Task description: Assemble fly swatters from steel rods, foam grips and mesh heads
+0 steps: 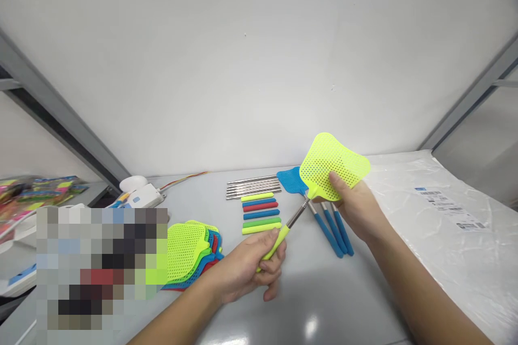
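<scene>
A yellow-green fly swatter point(324, 164) is held up at a slant between my two hands. My left hand point(259, 264) wraps round its yellow-green grip, below a short metal rod. My right hand point(352, 202) pinches the perforated head, thumb in front and fingers hidden behind it. Under my right hand lie several swatters with blue handles point(328, 232), and one blue head point(291, 180) shows behind the yellow-green one. Left of these, loose coloured grips point(261, 214) lie in a column, with metal rods point(251, 187) above them.
A pile of swatter heads point(184, 253) in yellow-green, blue and red lies left of my left forearm. A white plastic-wrapped package point(441, 226) covers the right side. A white power strip point(145, 195) with wires stands at the back left. A pale wall point(259, 64) rises behind.
</scene>
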{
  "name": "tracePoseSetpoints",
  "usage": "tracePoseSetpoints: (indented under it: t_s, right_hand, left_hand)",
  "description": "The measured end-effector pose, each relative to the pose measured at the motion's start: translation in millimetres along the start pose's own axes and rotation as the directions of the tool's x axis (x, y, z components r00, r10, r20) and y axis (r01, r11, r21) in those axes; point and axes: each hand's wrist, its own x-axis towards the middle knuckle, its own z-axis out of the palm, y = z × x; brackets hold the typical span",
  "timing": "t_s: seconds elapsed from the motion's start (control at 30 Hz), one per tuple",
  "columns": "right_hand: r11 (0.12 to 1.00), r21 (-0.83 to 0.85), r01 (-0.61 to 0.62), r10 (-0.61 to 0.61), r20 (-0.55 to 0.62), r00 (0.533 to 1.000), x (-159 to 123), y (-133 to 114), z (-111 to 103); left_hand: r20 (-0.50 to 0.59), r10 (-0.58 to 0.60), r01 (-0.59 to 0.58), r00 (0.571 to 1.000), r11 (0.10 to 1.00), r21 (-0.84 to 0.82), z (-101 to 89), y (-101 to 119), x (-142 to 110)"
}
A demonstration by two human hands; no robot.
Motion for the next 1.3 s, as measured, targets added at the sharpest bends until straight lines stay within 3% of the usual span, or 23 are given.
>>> tracePoseSetpoints:
  t_s: [0.1,0.2,0.33,0.5,0.57,0.67,0.77,0.83,1.3]
  right_hand:
    - [0.982,-0.187,-0.039,0.082,0.224,0.971,-11.2,9.1,18.0]
    - [0.944,-0.327,0.051,0.053,0.301,0.952,-27.8,19.5,44.3]
    - [0.885,-0.444,0.137,-0.018,0.263,0.965,-37.2,21.2,59.4]
    - [0.773,-0.623,0.124,-0.078,0.1,0.992,-24.0,5.6,29.2]
    - [0.661,-0.747,0.063,-0.085,0.008,0.996,-18.6,2.1,6.8]
    - [0.381,-0.917,-0.117,-0.041,-0.143,0.989,-13.7,5.8,-26.5]
    - [0.11,-0.975,-0.194,0.037,-0.191,0.981,-10.9,17.6,-47.0]
    - [0.028,-0.981,-0.192,0.074,-0.19,0.979,-8.9,26.3,-51.3]
    - [-0.056,-0.99,-0.132,0.116,-0.138,0.984,-0.1,47.9,-37.6]
  left_hand:
    - [-0.009,0.065,-0.065,0.998,0.995,-0.073,5.1,-1.7,0.3]
    - [-0.036,0.115,-0.118,0.993,0.989,-0.091,6.2,-6.9,1.4]
    - [-0.052,0.149,-0.149,0.987,0.989,0.005,6.8,-13.6,3.0]
    - [-0.024,0.125,-0.115,0.992,0.962,0.249,10.4,-12.2,2.7]
    - [-0.02,0.093,-0.083,0.995,0.949,0.303,11.4,-10.5,2.1]
    - [-0.02,0.088,-0.077,0.996,0.943,0.323,11.2,-10.3,1.6]
    - [-0.021,0.103,-0.09,0.994,0.935,0.344,10.0,-12.6,1.7]
    - [-0.019,0.108,-0.094,0.994,0.93,0.356,9.5,-13.7,1.7]
    - [-0.025,0.094,-0.078,0.995,0.924,0.374,6.7,-18.1,2.1]
